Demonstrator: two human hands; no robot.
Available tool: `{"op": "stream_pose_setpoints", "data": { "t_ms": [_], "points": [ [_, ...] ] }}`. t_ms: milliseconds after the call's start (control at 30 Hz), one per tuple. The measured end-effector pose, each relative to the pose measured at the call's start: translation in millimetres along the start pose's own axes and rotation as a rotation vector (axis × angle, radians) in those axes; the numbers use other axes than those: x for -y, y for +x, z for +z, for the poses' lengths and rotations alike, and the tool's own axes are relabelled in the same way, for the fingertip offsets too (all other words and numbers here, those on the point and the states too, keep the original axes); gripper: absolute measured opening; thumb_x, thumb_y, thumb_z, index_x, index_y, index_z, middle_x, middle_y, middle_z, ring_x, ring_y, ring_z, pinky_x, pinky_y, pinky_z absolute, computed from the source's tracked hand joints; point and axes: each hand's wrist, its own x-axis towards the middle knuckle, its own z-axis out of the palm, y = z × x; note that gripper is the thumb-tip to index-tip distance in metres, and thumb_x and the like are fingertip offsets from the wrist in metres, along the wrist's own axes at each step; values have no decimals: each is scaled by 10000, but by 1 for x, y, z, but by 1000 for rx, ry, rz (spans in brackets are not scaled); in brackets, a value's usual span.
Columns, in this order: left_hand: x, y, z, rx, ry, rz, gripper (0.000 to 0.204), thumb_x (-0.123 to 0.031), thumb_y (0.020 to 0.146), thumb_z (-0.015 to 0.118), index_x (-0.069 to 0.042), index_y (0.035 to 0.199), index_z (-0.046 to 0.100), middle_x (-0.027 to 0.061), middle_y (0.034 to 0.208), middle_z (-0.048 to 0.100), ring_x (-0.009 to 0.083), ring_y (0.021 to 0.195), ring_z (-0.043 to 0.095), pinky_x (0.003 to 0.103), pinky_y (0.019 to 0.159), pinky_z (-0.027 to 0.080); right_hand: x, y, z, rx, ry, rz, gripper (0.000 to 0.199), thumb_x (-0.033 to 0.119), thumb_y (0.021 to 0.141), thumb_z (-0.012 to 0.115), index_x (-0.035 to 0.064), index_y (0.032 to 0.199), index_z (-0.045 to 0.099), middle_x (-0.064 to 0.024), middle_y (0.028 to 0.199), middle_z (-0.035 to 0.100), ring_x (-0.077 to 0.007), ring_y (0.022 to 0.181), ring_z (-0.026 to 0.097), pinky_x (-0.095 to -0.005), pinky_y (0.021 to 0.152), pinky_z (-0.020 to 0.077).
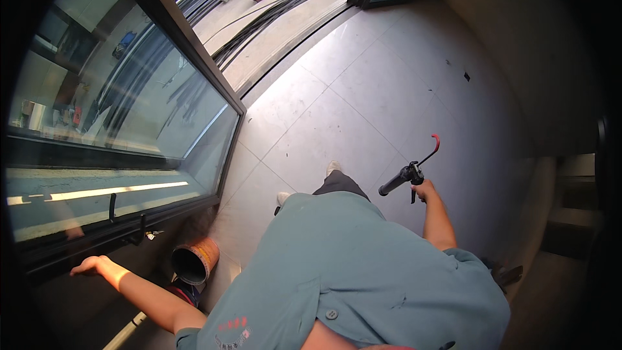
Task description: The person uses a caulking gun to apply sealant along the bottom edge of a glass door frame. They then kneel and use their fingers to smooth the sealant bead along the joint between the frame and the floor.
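Status: caulking gun (pixel 392 182) is in my right hand (pixel 423 190), right of centre in the frame, fingers wrapped round the grip. Barrel points lower left, rod with the red hook sticks out upper right. I can't tell whether the trigger is squeezed.

Left hand (pixel 92 266) is out at lower left, fingers extended, not closed round anything I can see. It's right by the bottom rail of the dark-framed glass door panel (pixel 223 91); can't tell if the fingertips touch it. Door handle (pixel 142 225) is just above and right of that hand, small metallic thing (pixel 153 235) right beside it, too small to make out.

Progress, my read: tool is picked up, that's the done part. No sealing work under way at this moment, since the gun is held out over the tiled floor (pixel 311 136), off the door and walls. No nozzle tip visible from here. Can't make out a finished bead along the door frame either, so can't call how much is done or left. Door panel stands swung out across the left of the frame.

Around me: orange bucket (pixel 207 254) tipped with its dark mouth showing, lower left; long dark strips (pixel 262 26) lying past the threshold, top of frame; small black scrap (pixel 466 76) on the tiles, upper right.
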Motion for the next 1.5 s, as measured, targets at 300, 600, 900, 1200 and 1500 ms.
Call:
{"op": "stream_pose_setpoints", "data": {
  "t_ms": [300,600,900,1200,1500],
  "points": [
    [-29,-35,-15,37,-65,48,778,-546,1086,358,151,1394,517,286,1425,563,351,1287,574,440,1129,455,-90,-21,40,113,213,258,315,189,920,788,31,756,570,-49,561,468,-180,417,406,-363,389,278],
    [-73,-149,-93,-83,314,119,1070,-758,955,451,156,1498,334,389,1591,276,415,1500,325,447,1244,225,-201,-16,42,71,101,249,286,219,911,773,25,807,590,-60,582,519,-191,428,468,-369,394,357],
    [-127,-283,-134,171,451,498,711,-560,1044,430,102,1227,612,286,1225,577,388,1184,547,452,1062,408,-265,50,17,106,-98,184,504,310,790,856,-69,1094,719,-229,1067,748,-329,955,734,-460,834,551],
    [-151,-388,-122,794,221,850,296,-223,1008,625,31,1159,636,184,1073,635,345,1006,639,406,901,503,-293,103,26,2,-19,56,272,231,880,801,5,952,667,-123,715,667,-279,533,628,-435,463,465],
    [-172,-487,25,1052,1,1080,180,-245,821,817,-146,741,690,-28,619,645,130,566,655,287,579,510,-338,123,62,-105,108,-134,376,213,845,808,-23,1116,698,-188,979,749,-352,868,729,-470,764,555]
  ]
}}
